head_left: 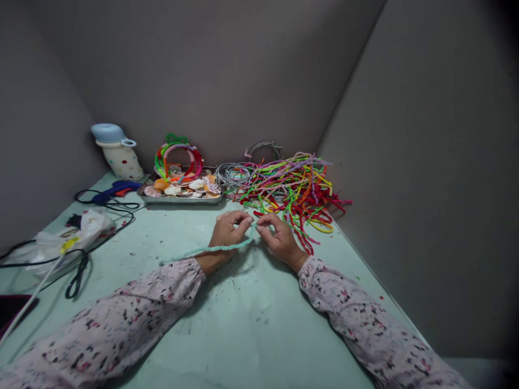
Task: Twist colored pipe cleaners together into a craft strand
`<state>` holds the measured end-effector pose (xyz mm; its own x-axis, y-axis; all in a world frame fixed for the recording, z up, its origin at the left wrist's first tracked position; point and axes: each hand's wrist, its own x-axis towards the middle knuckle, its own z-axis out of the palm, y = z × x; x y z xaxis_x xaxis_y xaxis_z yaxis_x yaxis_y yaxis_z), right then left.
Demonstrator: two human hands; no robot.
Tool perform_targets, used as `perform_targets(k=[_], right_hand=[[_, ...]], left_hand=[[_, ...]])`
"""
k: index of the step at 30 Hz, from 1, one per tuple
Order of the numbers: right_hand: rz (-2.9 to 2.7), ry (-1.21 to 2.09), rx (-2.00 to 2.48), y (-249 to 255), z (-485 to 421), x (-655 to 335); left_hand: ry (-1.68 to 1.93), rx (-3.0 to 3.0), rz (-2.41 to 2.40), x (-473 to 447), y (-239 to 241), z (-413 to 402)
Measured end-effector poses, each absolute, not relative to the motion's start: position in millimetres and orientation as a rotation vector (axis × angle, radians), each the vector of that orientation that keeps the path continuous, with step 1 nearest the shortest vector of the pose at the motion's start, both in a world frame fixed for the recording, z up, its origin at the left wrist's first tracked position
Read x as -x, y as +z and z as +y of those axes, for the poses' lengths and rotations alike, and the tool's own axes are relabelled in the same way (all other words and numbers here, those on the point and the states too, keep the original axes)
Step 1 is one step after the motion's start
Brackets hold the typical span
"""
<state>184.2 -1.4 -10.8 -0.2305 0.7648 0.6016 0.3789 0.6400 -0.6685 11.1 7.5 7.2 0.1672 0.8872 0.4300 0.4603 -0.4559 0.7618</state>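
Observation:
A long mint-green pipe cleaner [227,248] runs over my left wrist and up to the gap between my two hands. My left hand [229,233] is closed, with thumb and forefinger pinching it near its upper end. Close beside, my right hand [280,241] is closed too, its thumb and fingertips pressed together right at that same end. What sits inside the right pinch is too small to make out. Both hands are held above the middle of the table, just in front of a heap of coloured pipe cleaners [294,181].
Behind my hands stands a metal tray [182,200] of seashells, with colourful fuzzy hoops [196,162] on top. Grey wire hoops [235,174] lie beside it. At left are a bottle [121,159], a blue tool [109,193], a plastic bag [77,235] and dark cables [77,278]. Grey walls enclose the table.

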Motion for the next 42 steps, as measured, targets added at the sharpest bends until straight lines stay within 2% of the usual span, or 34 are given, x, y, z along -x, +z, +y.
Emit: perform_targets(k=[14, 42], right_hand=[[-1.852, 0.478, 0.940, -11.9, -1.4, -184.8], [-1.835, 0.546, 0.930, -10.8, -1.3, -186.0]], left_hand=[[1.068, -2.068, 1.314, -11.2, 11.1, 9.2], [1.087, -2.151, 1.222, -10.9, 13.5, 4.0]])
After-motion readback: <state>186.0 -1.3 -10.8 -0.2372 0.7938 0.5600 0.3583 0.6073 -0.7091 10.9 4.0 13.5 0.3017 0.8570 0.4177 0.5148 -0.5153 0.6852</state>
